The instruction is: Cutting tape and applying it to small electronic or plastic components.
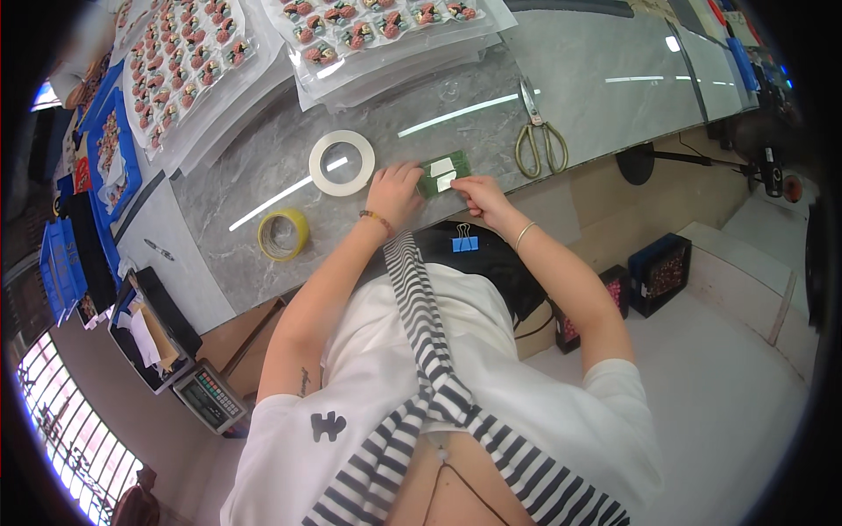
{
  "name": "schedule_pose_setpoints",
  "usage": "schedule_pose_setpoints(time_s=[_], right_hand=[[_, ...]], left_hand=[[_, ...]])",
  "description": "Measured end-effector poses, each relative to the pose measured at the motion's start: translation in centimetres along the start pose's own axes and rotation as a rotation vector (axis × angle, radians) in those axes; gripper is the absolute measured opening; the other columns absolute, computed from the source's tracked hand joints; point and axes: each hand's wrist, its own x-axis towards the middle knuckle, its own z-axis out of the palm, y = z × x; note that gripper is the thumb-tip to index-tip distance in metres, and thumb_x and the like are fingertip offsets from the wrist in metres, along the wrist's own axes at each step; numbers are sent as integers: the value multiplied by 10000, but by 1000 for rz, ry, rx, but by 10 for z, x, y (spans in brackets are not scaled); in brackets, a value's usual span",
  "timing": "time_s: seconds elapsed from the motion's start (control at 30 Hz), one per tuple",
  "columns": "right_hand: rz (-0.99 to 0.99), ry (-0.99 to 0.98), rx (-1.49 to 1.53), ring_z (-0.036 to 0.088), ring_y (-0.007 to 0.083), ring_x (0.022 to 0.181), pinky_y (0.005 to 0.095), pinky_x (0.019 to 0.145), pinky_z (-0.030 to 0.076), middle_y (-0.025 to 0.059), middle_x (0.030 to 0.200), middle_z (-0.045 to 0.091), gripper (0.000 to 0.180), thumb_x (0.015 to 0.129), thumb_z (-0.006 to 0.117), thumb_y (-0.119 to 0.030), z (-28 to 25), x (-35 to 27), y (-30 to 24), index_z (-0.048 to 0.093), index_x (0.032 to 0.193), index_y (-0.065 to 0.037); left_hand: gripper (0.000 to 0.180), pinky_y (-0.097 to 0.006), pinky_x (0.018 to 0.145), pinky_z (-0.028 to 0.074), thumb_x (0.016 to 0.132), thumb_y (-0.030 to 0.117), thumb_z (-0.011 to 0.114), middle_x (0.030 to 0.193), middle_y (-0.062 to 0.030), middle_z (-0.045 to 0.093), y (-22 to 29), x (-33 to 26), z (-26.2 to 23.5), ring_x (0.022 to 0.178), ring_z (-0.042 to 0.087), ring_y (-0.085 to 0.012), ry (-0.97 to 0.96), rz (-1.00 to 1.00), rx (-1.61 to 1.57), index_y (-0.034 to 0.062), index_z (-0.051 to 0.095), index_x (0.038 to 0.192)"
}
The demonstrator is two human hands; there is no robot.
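Observation:
A small flat green card [463,161] with two white patches [442,167] on it lies near the front edge of the grey marbled table. My left hand [396,195] holds its left end, fingers bent and close together. From the right, my right hand [484,200] pinches with thumb and forefinger at the corner of the nearer white patch. Just left of my left hand lies a wide roll of white tape [317,167]. A yellow tape roll [303,232] sits nearer to me, further left. Scissors [531,131] with olive handles lie beyond my right hand, blades pointing away.
Stacked sheets [189,70] carrying rows of small red ornaments cover the far left, with another stack [368,44] at the back middle. Blue bins [132,149] stand at the left edge. A blue binder clip [465,238] is near my lap. A pen [160,250] lies at left.

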Motion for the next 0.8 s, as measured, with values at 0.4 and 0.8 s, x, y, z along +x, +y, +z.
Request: schedule_pose_setpoints(time_s=[0.4, 0.8], right_hand=[[-61, 119, -76, 332, 43, 452, 222, 388, 225, -53, 620, 467, 170, 816, 688, -179, 10, 6, 1, 684, 907, -35], [-55, 172, -76, 341, 50, 435, 228, 372, 234, -33, 619, 470, 166, 800, 680, -162, 12, 13, 6, 668, 863, -9]], left_hand=[[502, -425, 969, 378, 642, 157, 761, 1255, -40, 568, -2, -1, 1, 1186, 504, -233, 0, -13, -21, 130, 560, 1101], [484, -429, 1000, 352, 647, 162, 762, 1266, -40, 565, -2, -1, 1, 1197, 498, -224, -5, -24, -13, 123, 566, 1088]])
